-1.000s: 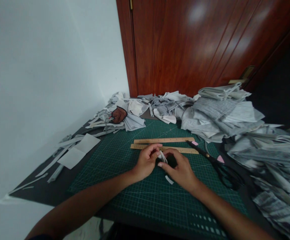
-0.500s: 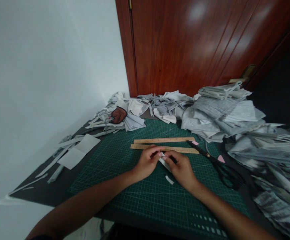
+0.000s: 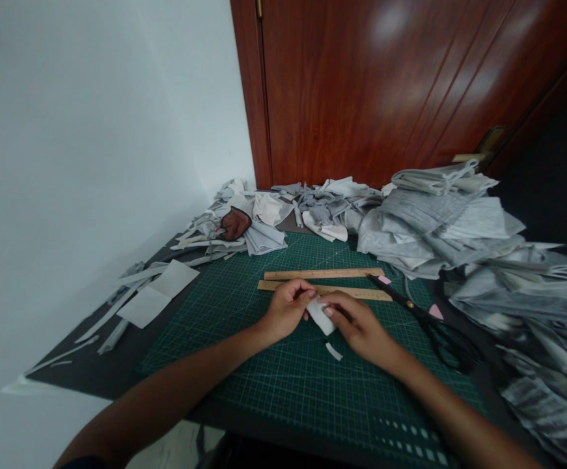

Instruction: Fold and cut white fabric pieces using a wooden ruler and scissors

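Between my two hands is a small white piece of fabric (image 3: pixel 321 318), held above the green cutting mat (image 3: pixel 263 384). The fingertips of my left hand (image 3: pixel 287 310) pinch its upper left edge. My right hand (image 3: pixel 361 329) grips it from the right, thumb on its face. A thin white scrap (image 3: pixel 333 352) lies on the mat just below the piece. Beyond my hands lie two wooden rulers, the farther ruler (image 3: pixel 322 273) and the nearer ruler (image 3: pixel 361 294), which is partly covered by my fingers. Black scissors (image 3: pixel 413 306) rest to the right, tips near the rulers.
Grey fabric piles (image 3: pixel 434 225) are heaped at the back right and along the right side. More scraps and a brown mesh piece (image 3: pixel 235 223) lie at the back left. White sheets (image 3: pixel 159 293) and strips lie left of the mat. Small pink pieces (image 3: pixel 436 312) lie by the scissors.
The white fabric piece has turned so that its broad face shows, where before it appeared as a narrow strip. Both hands still hold it in nearly the same place.
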### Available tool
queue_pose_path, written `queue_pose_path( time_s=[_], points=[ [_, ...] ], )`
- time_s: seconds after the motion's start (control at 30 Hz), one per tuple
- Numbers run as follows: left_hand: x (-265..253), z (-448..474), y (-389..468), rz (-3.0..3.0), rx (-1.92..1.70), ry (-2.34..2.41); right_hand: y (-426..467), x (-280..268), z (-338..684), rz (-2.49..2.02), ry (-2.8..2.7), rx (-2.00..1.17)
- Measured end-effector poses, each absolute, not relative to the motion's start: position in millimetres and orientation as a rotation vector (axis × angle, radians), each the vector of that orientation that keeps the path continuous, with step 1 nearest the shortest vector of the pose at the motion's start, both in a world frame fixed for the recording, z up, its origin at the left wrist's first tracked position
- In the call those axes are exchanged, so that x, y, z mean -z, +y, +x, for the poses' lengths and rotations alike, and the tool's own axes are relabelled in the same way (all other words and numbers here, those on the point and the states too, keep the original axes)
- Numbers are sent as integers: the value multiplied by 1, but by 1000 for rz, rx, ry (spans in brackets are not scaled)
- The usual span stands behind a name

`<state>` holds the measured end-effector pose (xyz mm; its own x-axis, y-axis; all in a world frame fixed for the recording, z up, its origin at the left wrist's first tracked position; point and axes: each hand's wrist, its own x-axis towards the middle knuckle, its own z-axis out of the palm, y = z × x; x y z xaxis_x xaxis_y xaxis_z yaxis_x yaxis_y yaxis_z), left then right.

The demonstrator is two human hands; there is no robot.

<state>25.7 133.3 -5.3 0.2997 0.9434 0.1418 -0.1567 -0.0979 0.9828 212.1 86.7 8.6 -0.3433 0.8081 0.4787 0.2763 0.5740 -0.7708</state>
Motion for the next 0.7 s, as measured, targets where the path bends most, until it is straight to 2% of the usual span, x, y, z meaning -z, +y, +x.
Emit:
queue_pose_path(
  time_s=[0.23, 0.3, 0.53, 0.7],
  points=[
    [2, 22, 138, 1238, -977, 816, 88, -21, 225, -778, -2068, -901],
    [2, 21, 139, 1210, -945, 805, 89, -18, 225, -748, -2120, -814],
    [0, 21, 135, 1216, -673, 738, 83, -24, 222, -760, -2361, -213],
    [-1, 21, 132, 1277, -630, 759, 79, -24, 215, -565, -2446, -283]
  ],
)
